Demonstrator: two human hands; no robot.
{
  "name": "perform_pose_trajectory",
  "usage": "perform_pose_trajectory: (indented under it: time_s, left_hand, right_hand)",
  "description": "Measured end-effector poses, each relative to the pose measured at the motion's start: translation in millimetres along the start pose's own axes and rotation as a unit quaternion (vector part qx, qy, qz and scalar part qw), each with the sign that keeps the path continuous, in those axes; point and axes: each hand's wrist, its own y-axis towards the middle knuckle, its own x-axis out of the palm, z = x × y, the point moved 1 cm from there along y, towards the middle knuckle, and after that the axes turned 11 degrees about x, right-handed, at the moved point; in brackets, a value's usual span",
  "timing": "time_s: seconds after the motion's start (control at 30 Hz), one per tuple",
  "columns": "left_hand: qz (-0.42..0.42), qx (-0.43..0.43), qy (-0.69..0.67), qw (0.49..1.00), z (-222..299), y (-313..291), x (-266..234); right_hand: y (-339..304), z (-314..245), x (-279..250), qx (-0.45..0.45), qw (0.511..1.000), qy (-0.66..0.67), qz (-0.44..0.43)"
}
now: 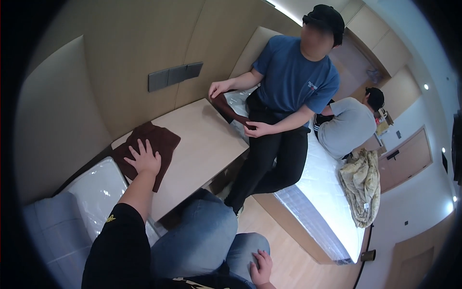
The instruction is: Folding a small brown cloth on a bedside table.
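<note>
My left hand (143,158) lies flat, fingers spread, on a dark brown cloth (156,144) that is folded on the left part of a pale wooden bedside table (202,139). My right hand (261,269) rests on my knee in blue jeans at the lower edge, fingers loosely curled and holding nothing. Across the table, a person in a blue shirt (293,79) sits on a bed and holds another dark brown cloth (231,111) with both hands.
A plastic-wrapped mattress (327,192) stretches to the right, with a crumpled beige blanket (361,185) on it. A second person in grey (349,125) sits further back. Another wrapped mattress (96,183) and a pillow (53,226) lie at my left. Grey wall switches (174,75) sit above the table.
</note>
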Motion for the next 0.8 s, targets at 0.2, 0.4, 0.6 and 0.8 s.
perform_pose_trajectory:
  time_s: [0.2,0.4,0.6,0.8]
  left_hand:
    - [-0.012,0.136,0.003,0.991,-0.7,-94.7,7.1]
    - [-0.026,0.217,-0.004,0.976,4.9,-171.1,25.1]
    - [-0.036,0.301,-0.002,0.953,32.5,-169.6,32.3]
    - [-0.043,0.369,0.017,0.928,62.9,-140.9,37.5]
  right_hand:
    - [-2.9,-1.2,-4.3,0.006,1.000,0.026,0.012]
    - [-6.7,3.9,-3.9,0.012,0.999,0.040,0.010]
    - [-13.4,8.8,-6.8,0.008,0.999,0.043,0.015]
    - [-11.0,4.2,-9.1,0.009,0.999,0.038,0.016]
